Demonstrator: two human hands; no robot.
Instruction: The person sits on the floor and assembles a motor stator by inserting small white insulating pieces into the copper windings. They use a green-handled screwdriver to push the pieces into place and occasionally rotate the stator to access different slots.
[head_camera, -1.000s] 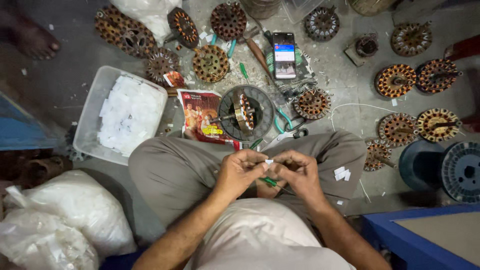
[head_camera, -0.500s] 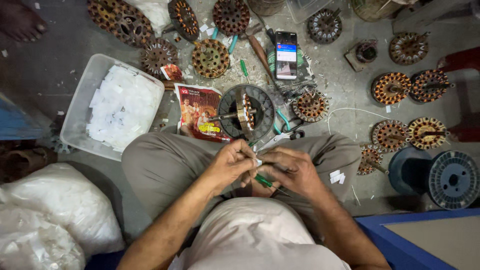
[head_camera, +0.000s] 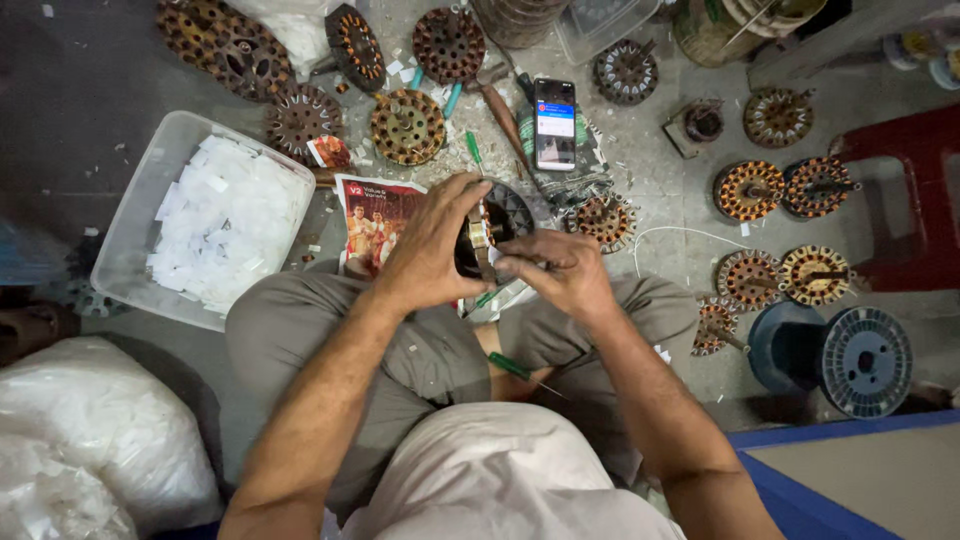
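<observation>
We see the left hand (head_camera: 432, 245) and right hand (head_camera: 560, 272) both on a dark round motor stator (head_camera: 497, 228) held above the lap; left fingers curled over its near-left edge, right fingertips pinching at its winding. Phone (head_camera: 555, 123) lies beyond, clear tub (head_camera: 135, 222) to the left.

Littered grey concrete floor (head_camera: 90, 110), dim light

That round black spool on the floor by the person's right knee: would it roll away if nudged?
Probably. The spool lies on its side, resting on its round flanges, so a push could roll it. It looks bare of wire, so perhaps fairly light. Its rigid-looking flanges should not flex when gripped.
</observation>
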